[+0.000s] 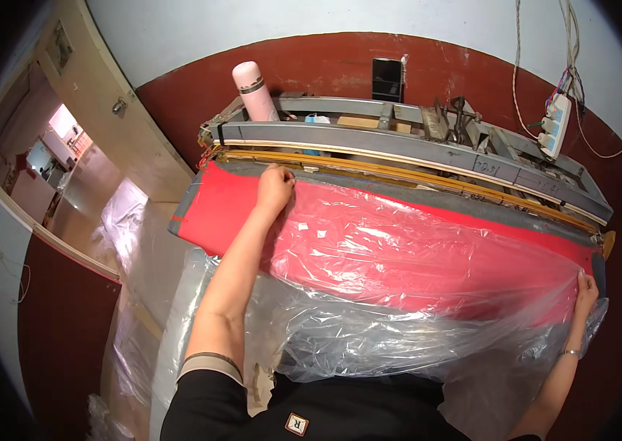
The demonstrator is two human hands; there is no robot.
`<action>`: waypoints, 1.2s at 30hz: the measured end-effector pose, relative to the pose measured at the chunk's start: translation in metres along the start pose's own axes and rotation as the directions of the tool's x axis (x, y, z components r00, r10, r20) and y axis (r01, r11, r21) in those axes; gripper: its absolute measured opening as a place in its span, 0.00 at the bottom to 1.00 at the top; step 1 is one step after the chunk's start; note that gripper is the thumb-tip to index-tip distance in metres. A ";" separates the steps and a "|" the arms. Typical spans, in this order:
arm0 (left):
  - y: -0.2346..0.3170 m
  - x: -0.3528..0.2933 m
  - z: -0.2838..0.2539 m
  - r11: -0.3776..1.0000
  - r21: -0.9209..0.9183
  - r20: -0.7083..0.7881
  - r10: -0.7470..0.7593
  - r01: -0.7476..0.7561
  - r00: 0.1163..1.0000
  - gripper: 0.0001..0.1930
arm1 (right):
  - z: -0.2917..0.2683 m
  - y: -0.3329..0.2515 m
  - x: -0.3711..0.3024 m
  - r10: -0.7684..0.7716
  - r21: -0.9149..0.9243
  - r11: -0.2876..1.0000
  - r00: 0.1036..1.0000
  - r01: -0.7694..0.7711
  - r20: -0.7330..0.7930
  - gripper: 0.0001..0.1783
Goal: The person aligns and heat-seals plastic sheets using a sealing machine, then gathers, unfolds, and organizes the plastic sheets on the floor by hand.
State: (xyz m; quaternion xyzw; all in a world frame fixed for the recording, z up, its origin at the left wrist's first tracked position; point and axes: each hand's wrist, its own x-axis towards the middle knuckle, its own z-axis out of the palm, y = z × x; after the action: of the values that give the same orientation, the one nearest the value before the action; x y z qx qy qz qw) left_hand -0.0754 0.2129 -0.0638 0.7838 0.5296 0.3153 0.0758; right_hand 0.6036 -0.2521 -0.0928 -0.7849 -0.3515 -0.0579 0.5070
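Right up close, a black shirt (340,404) with a small square patch (297,424) on the chest, and just beyond it, clear plastic film (369,342) in loose, glinting folds! Out to the right, the right hand (587,292), banded at the wrist (572,353), with thumb and fingertips pressed together, pinching the film near its far right corner, creases fanning out from that very spot. Under the film, showing bright through it, a red sheet (228,202), bare at its left end and along a strip at the top. Across that bare end, the left forearm (236,275), and at its tip the left hand (275,189), fingers bunched, pinching the film's upper left edge. Well apart, both hands, with film spanning the gap!

Past the red, a grey padded edge (417,197), then long yellow bars (406,176) side by side, then a grey metal frame (369,140). On the frame, a pink bottle (254,92), slightly tilted; farther along, a dark phone (387,79), upright against the red-and-white wall (311,55). Over to the right, a white power strip (556,126) among hanging cables. Off to the left, an open door (98,88) with a round knob (119,107), and crumpled plastic (126,220) by the doorway.
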 end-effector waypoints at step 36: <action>-0.030 -0.080 -0.048 0.987 0.158 -0.264 0.055 -0.013 0.963 0.09 | 0.053 -0.154 -0.026 -0.371 -0.109 0.924 0.928 0.367 -0.021 0.08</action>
State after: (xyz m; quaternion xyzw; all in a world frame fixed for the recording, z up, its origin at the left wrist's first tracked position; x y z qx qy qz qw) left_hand -0.1457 0.1452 -0.0723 0.7466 0.5444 0.3772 -0.0628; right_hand 0.4762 -0.1837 -0.0130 -0.7284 -0.4788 -0.1866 0.4531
